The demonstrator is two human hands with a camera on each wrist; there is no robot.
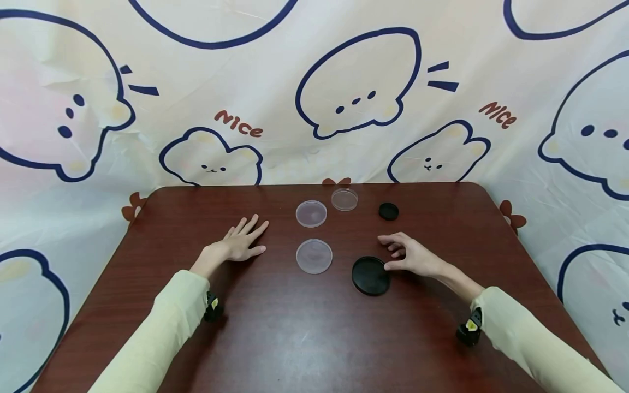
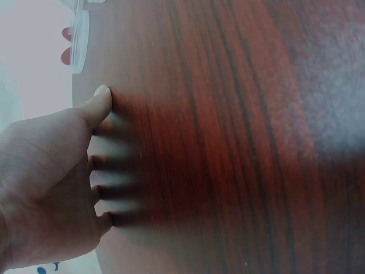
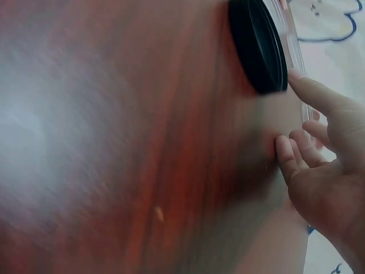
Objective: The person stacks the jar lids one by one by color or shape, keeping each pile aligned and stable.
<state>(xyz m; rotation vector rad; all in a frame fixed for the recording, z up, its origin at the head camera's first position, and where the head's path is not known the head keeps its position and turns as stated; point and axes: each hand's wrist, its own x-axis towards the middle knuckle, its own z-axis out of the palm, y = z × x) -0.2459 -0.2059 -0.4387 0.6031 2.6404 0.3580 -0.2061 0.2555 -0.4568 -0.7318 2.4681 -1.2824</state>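
In the head view my left hand (image 1: 241, 244) rests on the table with its fingers spread, holding nothing. The left wrist view shows that hand (image 2: 57, 171) with its fingertips down on the wood. My right hand (image 1: 413, 255) hovers low at the right of a large black round shallow dish (image 1: 371, 277), the thumb tip right at its rim and the other fingers loosely bent. From the right wrist, the thumb tip (image 3: 295, 75) meets the edge of the black dish (image 3: 256, 45). A clear round dish (image 1: 314, 256) lies left of the black one.
Farther back on the brown table (image 1: 275, 338) lie another clear round dish (image 1: 311, 214), a clear taller-sided dish (image 1: 344, 200) and a small black round piece (image 1: 389, 212). A patterned cloth (image 1: 275, 109) hangs behind the table's far edge.
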